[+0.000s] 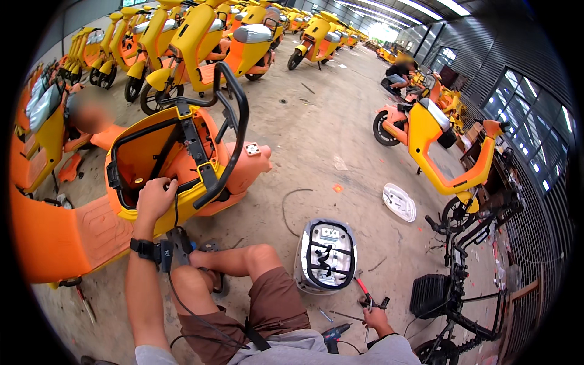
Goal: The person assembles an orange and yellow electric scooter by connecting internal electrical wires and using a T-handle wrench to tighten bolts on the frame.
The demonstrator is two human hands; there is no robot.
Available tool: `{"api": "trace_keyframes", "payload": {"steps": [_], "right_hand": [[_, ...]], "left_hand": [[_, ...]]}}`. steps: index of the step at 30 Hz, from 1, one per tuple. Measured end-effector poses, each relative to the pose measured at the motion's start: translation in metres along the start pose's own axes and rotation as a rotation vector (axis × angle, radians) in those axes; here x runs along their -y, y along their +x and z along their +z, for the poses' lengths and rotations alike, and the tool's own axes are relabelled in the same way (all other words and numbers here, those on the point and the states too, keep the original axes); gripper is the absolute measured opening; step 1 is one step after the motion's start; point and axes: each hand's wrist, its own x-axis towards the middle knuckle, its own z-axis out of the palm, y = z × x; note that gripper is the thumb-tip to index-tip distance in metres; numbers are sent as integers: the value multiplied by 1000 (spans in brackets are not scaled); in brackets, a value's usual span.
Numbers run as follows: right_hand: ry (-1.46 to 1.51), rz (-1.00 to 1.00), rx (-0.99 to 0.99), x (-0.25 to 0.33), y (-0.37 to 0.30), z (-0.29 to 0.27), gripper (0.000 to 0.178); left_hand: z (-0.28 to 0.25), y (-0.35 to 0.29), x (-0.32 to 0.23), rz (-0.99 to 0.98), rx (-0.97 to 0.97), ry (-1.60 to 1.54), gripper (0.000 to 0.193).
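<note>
Scooter (103,228) is standing at the left hand (156,198)

The orange-yellow scooter is standing open before the left hand, whose bent fingers are resting at the opening's rim; I cannot tell if they are clasping something. A white tub (302,263) is standing between both hands, nearer the right hand (375,319). A drill (336,333) is lying left of that hand, and a red-handled tool (361,285) just beyond; its grip I cannot tell.

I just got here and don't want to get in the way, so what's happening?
A seated person has their left hand at the rim of an open compartment on an orange-and-yellow scooter. Their right hand is low beside a red-handled tool; whether it grips anything is unclear. A drill is close by, and a white tub-like part stands on the floor.
</note>
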Motion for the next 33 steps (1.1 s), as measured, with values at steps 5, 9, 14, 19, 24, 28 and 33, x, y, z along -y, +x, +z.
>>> {"api": "trace_keyframes", "payload": {"steps": [5, 9, 14, 19, 24, 28, 33], "right_hand": [[-85, -62, -43, 30, -14, 18, 48], [-245, -100, -105, 24, -16, 57, 47], [-166, -68, -179, 37, -11, 67, 44], [-62, -84, -199, 41, -11, 70, 41], [11, -83, -343, 47, -4, 71, 36], [36, -146, -441, 53, -1, 62, 35], [54, -168, -471, 48, 7, 58, 31]], "left_hand": [[-2, -4, 4, -37, -16, 10, 45], [1, -1, -2, -27, 13, 11, 43], [1, -2, 5, -41, 1, 20, 43], [1, 0, 0, -61, 22, 31, 44], [5, 2, 4, -44, 5, 36, 45], [2, 1, 0, -71, 27, 54, 45], [3, 2, -3, -71, 26, 44, 44]]}}
